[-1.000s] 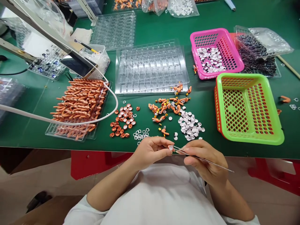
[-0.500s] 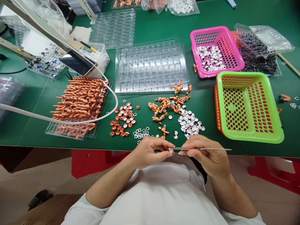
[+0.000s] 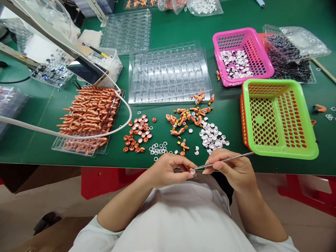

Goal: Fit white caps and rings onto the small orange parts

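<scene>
Seating a small white cap (image 3: 192,171) with tweezers (image 3: 223,160)

Left hand (image 3: 169,169) pinches the cap, seemingly; right hand (image 3: 233,169), at 3 o'clock, grips tweezers; next needs steady tip alignment.

You have nothing readable in front of you: no text, label, brand, number or sign can be made out. The pink basket (image 3: 243,56) and the green basket (image 3: 279,119) beyond your right hand (image 3: 233,169) are bare of lettering. The clear trays (image 3: 169,71) ahead of both hands carry no print that shows. The phone (image 3: 88,70) on its stand, far beyond your left hand (image 3: 169,169), shows a screen too small and glared to read.
</scene>
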`<state>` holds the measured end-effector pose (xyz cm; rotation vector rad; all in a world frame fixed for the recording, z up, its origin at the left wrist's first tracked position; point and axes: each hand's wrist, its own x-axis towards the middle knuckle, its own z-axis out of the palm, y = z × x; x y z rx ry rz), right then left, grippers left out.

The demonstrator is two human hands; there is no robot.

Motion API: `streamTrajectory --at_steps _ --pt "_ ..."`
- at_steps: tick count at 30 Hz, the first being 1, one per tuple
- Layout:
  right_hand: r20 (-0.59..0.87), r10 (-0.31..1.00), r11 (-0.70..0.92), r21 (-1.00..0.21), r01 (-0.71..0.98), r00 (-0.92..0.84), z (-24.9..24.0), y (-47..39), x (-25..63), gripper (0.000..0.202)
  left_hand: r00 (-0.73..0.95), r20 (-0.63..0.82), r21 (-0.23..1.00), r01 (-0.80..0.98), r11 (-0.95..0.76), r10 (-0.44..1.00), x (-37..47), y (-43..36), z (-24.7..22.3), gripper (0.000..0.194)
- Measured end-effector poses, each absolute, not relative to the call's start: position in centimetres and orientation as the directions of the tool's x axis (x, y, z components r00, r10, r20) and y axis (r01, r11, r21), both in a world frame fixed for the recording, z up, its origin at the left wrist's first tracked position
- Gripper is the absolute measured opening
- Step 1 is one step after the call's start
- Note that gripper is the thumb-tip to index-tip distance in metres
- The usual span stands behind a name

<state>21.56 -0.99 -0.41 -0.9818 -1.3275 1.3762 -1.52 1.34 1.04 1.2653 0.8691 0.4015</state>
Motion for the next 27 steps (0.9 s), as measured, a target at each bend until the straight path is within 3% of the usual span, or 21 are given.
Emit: streamTrajectory --at_steps 5,10,12,14,16,19,21,23,27 --pt "-0.028 0.992 -0.049 -0.983 -0.175 -0.122 -0.7 -1.3 20.8 0.009 0.572 -0.4 0.912 0.169 0.374 0.716 -1.1 1.3 0.6 0.018" --pt "0.092 0.996 0.084 -0.969 -0.233 -0.024 -0.2 -1.3 21.0 0.01 0.449 -0.501 0.83 0.007 0.558 0.74 -0.7 1.1 0.1 0.018" --pt "0.153 0.983 0.161 -0.983 -0.083 0.097 0.9 -1.0 21.7 0.012 0.412 -0.514 0.811 -0.052 0.583 0.752 -0.8 1.3 0.1 0.017" --pt "0.21 0.952 0.159 -0.961 0.227 0.221 2.2 -0.3 22.6 0.014 0.376 -0.508 0.813 -0.089 0.575 0.775 -1.0 1.4 0.1 0.017" --pt "0.264 0.932 0.074 -0.809 0.584 0.248 3.3 1.0 23.1 0.025 0.346 -0.483 0.83 -0.112 0.547 0.804 -1.1 1.6 0.2 0.018" --pt "0.225 0.971 0.011 -0.384 0.923 0.082 3.7 3.7 22.6 0.047 0.326 -0.45 0.846 -0.143 0.514 0.831 -0.8 1.8 0.3 0.02" --pt "0.058 0.998 -0.004 -0.112 0.994 0.01 3.3 5.9 21.6 0.047 0.334 -0.44 0.842 -0.17 0.512 0.834 -0.6 1.9 0.5 0.022" --pt "-0.089 0.995 -0.034 0.058 0.998 0.039 2.8 8.0 20.6 0.04 0.348 -0.425 0.841 -0.19 0.507 0.836 -0.5 1.9 0.7 0.023" --pt "-0.194 0.969 -0.13 0.129 0.983 0.154 2.0 11.3 19.8 0.031 0.348 -0.404 0.854 -0.189 0.485 0.846 -1.1 2.0 0.7 0.025"
